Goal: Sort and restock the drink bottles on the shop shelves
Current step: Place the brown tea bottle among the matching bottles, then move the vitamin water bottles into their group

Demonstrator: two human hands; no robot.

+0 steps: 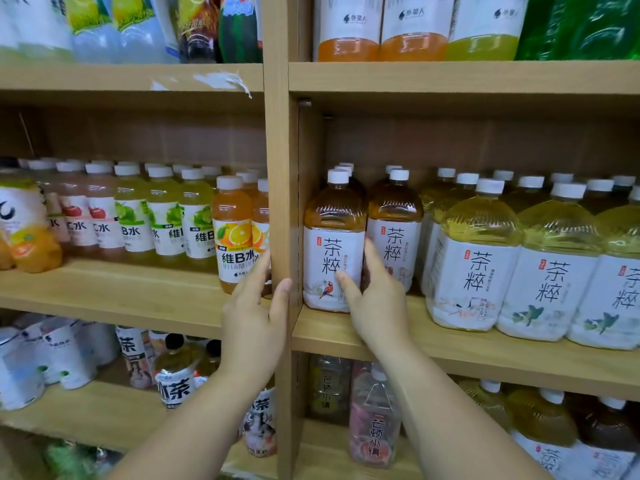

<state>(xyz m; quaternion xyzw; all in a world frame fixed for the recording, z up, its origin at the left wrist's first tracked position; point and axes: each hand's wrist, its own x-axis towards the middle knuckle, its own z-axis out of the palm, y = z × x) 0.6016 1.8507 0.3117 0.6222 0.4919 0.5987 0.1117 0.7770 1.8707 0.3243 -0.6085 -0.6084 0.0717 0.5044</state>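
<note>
On the middle shelf (pixel 450 358), just right of the wooden post (pixel 280 202): brown tea bottle (pixel 334 237) upright at the front edge, gripped by the right hand (pixel 377 310), thumb on the label, fingers (pixel 373 261) tucked beside the neighbouring bottle (pixel 394 220). Left hand (pixel 252 327) open, straight fingers against the orange drink bottle (pixel 232 237). Slide, not lift; keep label forward, base flat, flush with the shelf edge.

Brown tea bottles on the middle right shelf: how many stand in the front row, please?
2. The left brown tea bottle stands beside the divider, gripped by the right hand; the right brown tea bottle stands next to it. Caps behind show more, mostly hidden.
</note>
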